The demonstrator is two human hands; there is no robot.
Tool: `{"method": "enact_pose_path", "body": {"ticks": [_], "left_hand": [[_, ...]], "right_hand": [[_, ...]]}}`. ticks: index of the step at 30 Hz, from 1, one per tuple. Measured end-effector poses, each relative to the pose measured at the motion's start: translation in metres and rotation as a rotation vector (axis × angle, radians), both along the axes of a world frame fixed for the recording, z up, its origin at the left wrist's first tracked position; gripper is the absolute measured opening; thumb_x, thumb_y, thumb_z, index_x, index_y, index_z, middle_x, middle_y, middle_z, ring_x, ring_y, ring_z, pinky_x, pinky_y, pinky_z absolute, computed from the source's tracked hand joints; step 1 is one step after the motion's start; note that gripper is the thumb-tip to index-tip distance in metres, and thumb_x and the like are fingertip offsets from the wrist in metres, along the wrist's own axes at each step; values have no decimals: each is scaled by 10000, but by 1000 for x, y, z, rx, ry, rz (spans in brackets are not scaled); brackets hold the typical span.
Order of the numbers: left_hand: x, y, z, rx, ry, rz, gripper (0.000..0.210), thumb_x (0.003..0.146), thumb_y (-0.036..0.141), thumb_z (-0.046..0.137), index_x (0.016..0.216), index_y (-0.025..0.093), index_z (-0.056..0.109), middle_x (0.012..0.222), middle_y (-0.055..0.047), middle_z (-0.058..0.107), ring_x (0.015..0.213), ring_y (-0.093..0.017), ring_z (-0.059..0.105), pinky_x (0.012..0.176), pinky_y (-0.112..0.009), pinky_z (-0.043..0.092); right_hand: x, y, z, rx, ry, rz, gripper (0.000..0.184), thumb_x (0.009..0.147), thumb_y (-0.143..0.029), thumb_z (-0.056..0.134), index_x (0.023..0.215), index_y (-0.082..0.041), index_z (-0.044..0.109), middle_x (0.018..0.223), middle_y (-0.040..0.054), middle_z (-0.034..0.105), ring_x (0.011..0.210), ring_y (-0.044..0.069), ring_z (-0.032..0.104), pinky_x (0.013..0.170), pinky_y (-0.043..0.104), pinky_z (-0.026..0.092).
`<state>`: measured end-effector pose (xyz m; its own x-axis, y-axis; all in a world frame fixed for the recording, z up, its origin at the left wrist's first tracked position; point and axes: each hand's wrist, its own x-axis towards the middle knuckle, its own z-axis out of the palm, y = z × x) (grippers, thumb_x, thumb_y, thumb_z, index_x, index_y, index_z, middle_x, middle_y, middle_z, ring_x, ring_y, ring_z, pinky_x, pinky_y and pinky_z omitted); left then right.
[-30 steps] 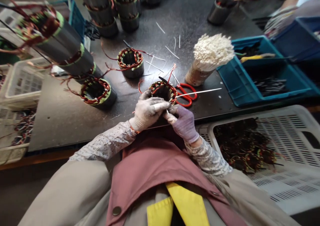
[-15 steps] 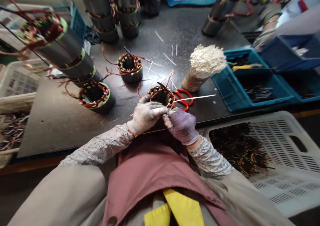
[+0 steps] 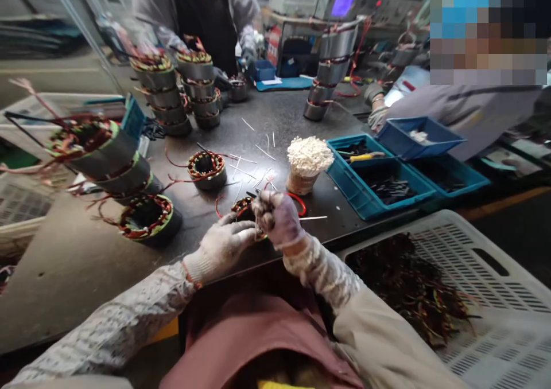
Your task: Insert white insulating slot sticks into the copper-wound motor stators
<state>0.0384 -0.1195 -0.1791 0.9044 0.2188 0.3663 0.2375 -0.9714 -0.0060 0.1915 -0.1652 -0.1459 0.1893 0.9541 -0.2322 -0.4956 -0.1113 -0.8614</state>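
A stator ring (image 3: 241, 206) with copper windings stands near the table's front edge, partly hidden by my hands. My left hand (image 3: 221, 245), in a whitish glove, is closed against its near left side. My right hand (image 3: 279, 220), in a purple-stained glove, is a closed fist above its right side. From those fingers a thin pale tie string (image 3: 257, 228) runs down to the windings; the fingertips are blurred. A white strip (image 3: 314, 218) sticks out right of my right hand. Red-handled scissors (image 3: 300, 203) lie behind that hand, partly covered.
Another stator (image 3: 206, 170) stands behind, with loose white strips (image 3: 264, 151) nearby. Stacked stators (image 3: 116, 174) rise at left. A bundle of white ties (image 3: 309, 155) and teal bins (image 3: 387, 191) stand right. A white crate (image 3: 456, 237) is below right. Co-workers (image 3: 206, 22) are across and at right.
The view has tilted up, showing more of the room and the co-workers. My right hand has risen from beside my left fingers to above the stator. My left hand stays at the stator.
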Motion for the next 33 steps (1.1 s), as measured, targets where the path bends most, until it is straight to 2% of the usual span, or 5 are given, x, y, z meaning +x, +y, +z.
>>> {"method": "enact_pose_path", "body": {"ticks": [6, 9, 13, 23, 33], "left_hand": [[-2, 3, 28, 342, 344, 27, 359, 918, 121, 472, 1231, 147, 645, 1201, -164, 703, 1063, -303, 670, 824, -453, 534], [0, 25, 42, 238, 576, -152, 375, 917, 96, 466, 1242, 195, 625, 1074, -95, 736, 922, -215, 675, 674, -308, 480], [3, 41, 44, 80, 565, -234, 311, 928, 168, 534, 1205, 260, 642, 987, -59, 736, 915, -186, 644, 657, -274, 453], [-4, -9, 20, -113, 323, 122, 341, 933, 349, 582, 1255, 256, 648, 1082, -76, 724, 928, -223, 635, 748, -335, 545], [-2, -16, 32, -196, 443, 199, 413, 930, 258, 568, 1343, 250, 597, 1373, -99, 613, 1134, -261, 598, 905, -384, 555]], "right_hand": [[60, 9, -5, 295, -826, -364, 337, 842, -514, 586, 809, -186, 653, 823, 70, 677, 693, 161, 628, 610, 280, 511], [112, 2, -18, 270, -1510, -698, 298, 869, -457, 608, 934, -179, 694, 1089, 136, 671, 987, 243, 629, 811, 357, 513], [147, 12, -34, 154, -1947, -670, 242, 897, -396, 605, 977, -195, 714, 1065, 132, 672, 950, 244, 609, 793, 359, 486], [149, 11, -26, 539, -1833, -878, 173, 895, -292, 563, 850, -180, 688, 944, 110, 713, 882, 205, 677, 803, 328, 550], [154, 22, -18, 380, -1250, -1015, 329, 873, -505, 545, 808, -192, 623, 799, 55, 692, 780, 201, 674, 762, 366, 570]]}}
